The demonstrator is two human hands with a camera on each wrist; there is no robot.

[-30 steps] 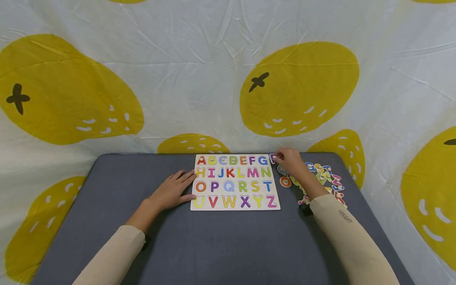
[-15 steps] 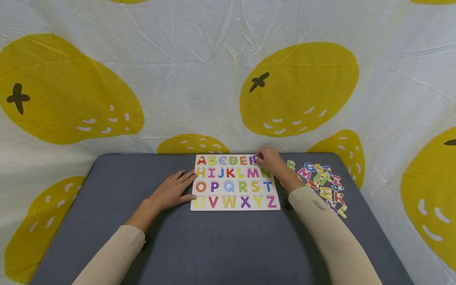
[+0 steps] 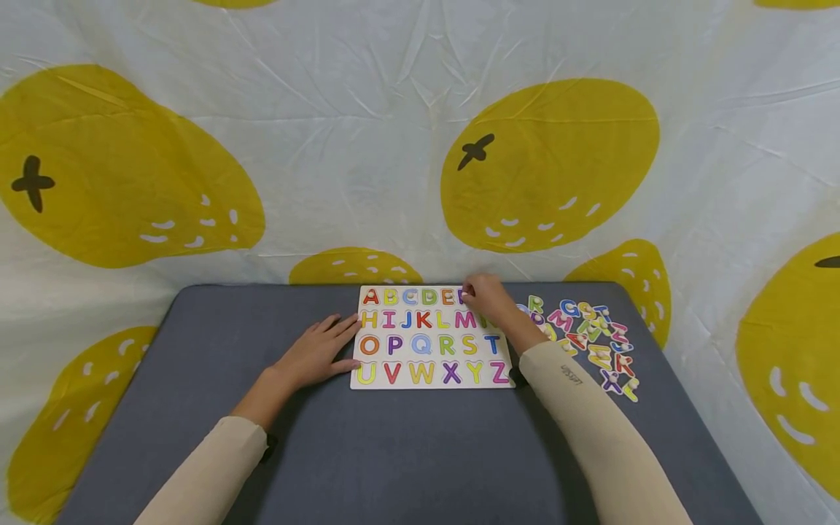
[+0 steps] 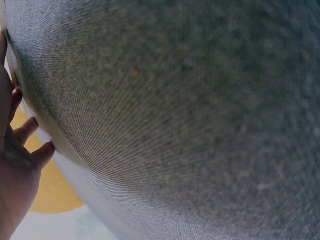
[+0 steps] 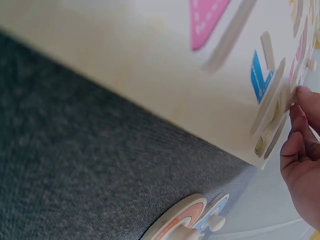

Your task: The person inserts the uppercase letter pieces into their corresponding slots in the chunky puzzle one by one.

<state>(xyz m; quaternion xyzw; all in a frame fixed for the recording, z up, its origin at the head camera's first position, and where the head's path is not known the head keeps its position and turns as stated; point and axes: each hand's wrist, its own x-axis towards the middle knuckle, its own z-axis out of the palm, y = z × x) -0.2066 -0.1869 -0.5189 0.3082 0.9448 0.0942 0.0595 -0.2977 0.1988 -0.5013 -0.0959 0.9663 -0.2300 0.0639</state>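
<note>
A wooden alphabet puzzle board [image 3: 433, 332] lies on the grey table, with knobbed pieces A through E seated in its top row. My left hand [image 3: 316, 348] rests flat at the board's left edge, fingers spread and fingertips on the rim. Over the top row, my right hand [image 3: 488, 297] pinches a purple letter F piece [image 3: 461, 297] at the F slot. The hand covers most of that piece and the G slot. In the right wrist view, thumb and fingertips [image 5: 302, 91] come together close over the board's surface.
Loose knobbed letter pieces lie in a scattered group right of the board, among them a pink M [image 3: 561, 319] and a red K [image 3: 623, 363]. The right forearm overlaps part of them. A white curtain [image 3: 367, 168] with yellow fruit prints hangs behind the table [image 3: 420, 452].
My right hand has moved left from beside the board's upper right corner to the F slot, carrying the purple F piece, and has lowered slightly there. My left hand has stayed still.
</note>
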